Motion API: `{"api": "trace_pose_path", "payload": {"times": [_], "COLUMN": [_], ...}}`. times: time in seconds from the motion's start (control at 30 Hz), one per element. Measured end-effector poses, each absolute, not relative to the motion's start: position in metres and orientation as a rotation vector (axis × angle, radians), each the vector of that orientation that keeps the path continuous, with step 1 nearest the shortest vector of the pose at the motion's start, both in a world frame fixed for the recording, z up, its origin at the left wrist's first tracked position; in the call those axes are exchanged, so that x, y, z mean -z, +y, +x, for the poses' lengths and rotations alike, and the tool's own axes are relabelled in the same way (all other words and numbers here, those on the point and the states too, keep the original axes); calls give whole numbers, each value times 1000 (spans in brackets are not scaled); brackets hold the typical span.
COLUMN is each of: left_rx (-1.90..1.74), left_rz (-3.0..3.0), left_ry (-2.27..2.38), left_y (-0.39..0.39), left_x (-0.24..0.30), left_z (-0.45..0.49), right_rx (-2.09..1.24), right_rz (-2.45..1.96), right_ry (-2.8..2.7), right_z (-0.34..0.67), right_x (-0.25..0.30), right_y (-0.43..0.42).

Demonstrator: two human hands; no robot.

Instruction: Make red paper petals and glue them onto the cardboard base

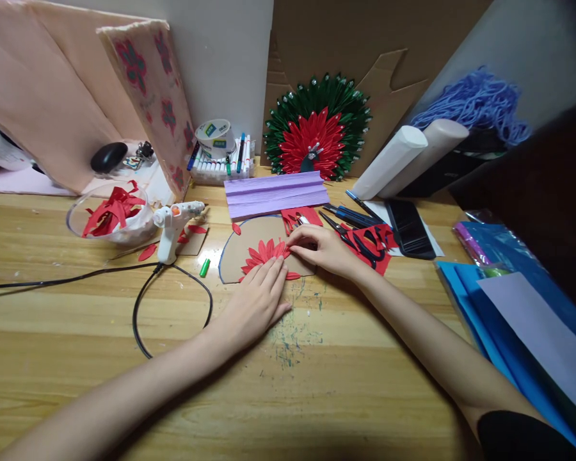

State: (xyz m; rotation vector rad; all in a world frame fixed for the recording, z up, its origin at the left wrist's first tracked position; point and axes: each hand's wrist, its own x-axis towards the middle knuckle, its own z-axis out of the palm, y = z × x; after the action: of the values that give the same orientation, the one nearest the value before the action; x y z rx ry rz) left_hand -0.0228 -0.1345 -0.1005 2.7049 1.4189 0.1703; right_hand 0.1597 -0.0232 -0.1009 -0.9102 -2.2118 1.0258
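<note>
The left hand (pixel 254 304) hides part of the red flower (pixel 258 254), and it's hard to tell if the right hand (pixel 319 248) holds anything. The black cord (pixel 29 283) runs off the left edge. The tub (pixel 216 134) is too small to read.

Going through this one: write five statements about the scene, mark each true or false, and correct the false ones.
1. The left hand rests on the red petals. True.
2. The right hand holds the phone. False: its fingertips are at the petals; the phone lies off to its right.
3. The glue gun is left of the half-round cardboard. True.
4. The purple paper lies under the glue gun. False: it lies beyond the cardboard.
5. The bowl holds red scraps. True.
</note>
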Motion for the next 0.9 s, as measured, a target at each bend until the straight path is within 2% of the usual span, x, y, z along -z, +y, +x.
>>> {"api": "trace_pose_path", "payload": {"times": [0.17,0.37,0.57,0.9], "left_rx": [-221,-287,-361,-406], "left_rz": [2693,2649,2581,2520], "left_ry": [1417,1389,1331,1492], "left_y": [-136,-140,-151,-161], "left_x": [99,95,81,80], "left_z": [-21,-23,-40,-78], "right_rx": [-726,-572,-518,-498], "right_rz": [-759,-607,-510,-519], "right_ry": [-2369,-2486,-2552,-2620], "right_z": [170,173,173,173], "right_x": [101,112,114,118], "right_y": [-34,-41,-32,-27]}}
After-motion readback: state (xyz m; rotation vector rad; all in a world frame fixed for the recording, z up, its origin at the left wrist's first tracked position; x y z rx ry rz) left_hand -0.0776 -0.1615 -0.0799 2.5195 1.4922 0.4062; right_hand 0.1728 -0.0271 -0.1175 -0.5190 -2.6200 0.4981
